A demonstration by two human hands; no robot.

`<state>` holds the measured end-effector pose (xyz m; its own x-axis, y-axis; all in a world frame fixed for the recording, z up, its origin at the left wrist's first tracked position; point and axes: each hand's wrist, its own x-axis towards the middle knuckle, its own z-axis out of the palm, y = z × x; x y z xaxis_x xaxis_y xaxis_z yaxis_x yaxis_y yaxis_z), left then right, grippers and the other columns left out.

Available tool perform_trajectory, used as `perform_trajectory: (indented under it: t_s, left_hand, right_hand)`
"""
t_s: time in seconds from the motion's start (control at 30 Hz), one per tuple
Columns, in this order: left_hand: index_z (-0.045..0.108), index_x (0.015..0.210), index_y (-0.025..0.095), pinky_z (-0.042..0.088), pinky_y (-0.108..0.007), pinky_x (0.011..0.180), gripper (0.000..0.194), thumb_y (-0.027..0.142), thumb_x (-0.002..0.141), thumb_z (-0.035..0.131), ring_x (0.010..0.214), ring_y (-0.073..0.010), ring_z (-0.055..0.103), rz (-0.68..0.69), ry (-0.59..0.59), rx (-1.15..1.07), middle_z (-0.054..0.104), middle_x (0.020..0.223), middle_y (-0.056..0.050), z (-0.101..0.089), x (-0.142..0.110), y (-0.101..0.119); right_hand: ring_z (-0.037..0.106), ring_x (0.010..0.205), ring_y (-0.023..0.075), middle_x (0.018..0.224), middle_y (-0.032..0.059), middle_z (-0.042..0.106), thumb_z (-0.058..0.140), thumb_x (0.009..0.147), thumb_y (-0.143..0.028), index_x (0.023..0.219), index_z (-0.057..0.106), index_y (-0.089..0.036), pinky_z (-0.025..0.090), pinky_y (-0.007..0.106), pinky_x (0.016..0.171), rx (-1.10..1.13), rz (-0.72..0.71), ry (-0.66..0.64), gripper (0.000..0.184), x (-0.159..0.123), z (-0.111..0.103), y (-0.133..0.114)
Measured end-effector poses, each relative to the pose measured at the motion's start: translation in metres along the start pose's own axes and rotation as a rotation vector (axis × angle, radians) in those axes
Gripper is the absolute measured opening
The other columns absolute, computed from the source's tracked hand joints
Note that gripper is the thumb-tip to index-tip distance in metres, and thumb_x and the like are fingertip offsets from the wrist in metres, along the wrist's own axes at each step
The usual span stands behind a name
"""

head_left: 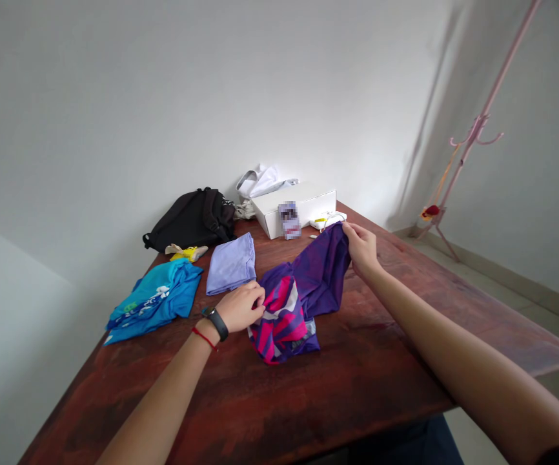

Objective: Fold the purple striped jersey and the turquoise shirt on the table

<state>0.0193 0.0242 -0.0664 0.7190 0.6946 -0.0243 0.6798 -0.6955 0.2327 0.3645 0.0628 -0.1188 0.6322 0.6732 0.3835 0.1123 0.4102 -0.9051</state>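
A purple garment point(322, 271) with a pink, white and grey pattern is stretched between my two hands. My right hand point(361, 247) pinches its upper right corner and holds that part up off the table. At the garment's left side, the closed fingers of my left hand point(241, 306) grip the cloth beside the pink pattern. The lower part of the garment hangs or rests in loose folds near the table; its exact shape is hidden by the folds. On my left wrist are a black band and a red string.
On the dark red wooden table point(260, 413), a blue printed garment point(158, 297) and a folded lavender cloth point(232, 261) lie left. Behind are a black backpack point(187, 219), a yellow item point(186, 252) and a white box point(315, 205). A pink coat stand point(473, 132) stands right.
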Motion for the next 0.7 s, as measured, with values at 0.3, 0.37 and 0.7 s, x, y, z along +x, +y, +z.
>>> perform_trajectory:
  t_s: [0.3,0.37,0.7]
  left_hand:
    - [0.041,0.067,0.022,0.028,-0.027,0.056,0.02,0.032,0.082,0.05,0.058,-0.015,0.045,-0.26,0.334,-0.18,0.046,0.059,0.004,-0.051,-0.01,-0.036]
    - [0.042,0.066,0.022,0.03,-0.026,0.056,0.021,0.035,0.08,0.051,0.058,-0.0152,0.045,-0.299,0.399,-0.244,0.045,0.06,0.004,-0.059,-0.014,-0.048]
    - [0.042,0.058,0.022,0.028,-0.027,0.055,0.024,0.034,0.075,0.054,0.056,-0.0163,0.046,-0.493,0.452,-0.167,0.047,0.054,0.003,-0.064,-0.023,-0.09]
  right_hand:
    - [0.061,0.062,0.0178,0.074,0.0016,0.073,0.061,0.068,-0.026,0.112,0.077,-0.017,0.051,0.031,0.061,-0.016,0.085,-0.072,0.048,0.0,-0.001,0.002]
    - [0.064,0.067,0.0201,0.077,0.003,0.074,0.061,0.068,-0.025,0.11,0.078,-0.017,0.054,0.033,0.065,-0.057,0.02,-0.081,0.046,-0.001,-0.001,0.004]
    - [0.07,0.083,0.0242,0.092,0.007,0.077,0.061,0.071,-0.025,0.104,0.078,-0.017,0.057,0.04,0.081,-0.12,-0.049,-0.084,0.038,0.003,-0.003,0.018]
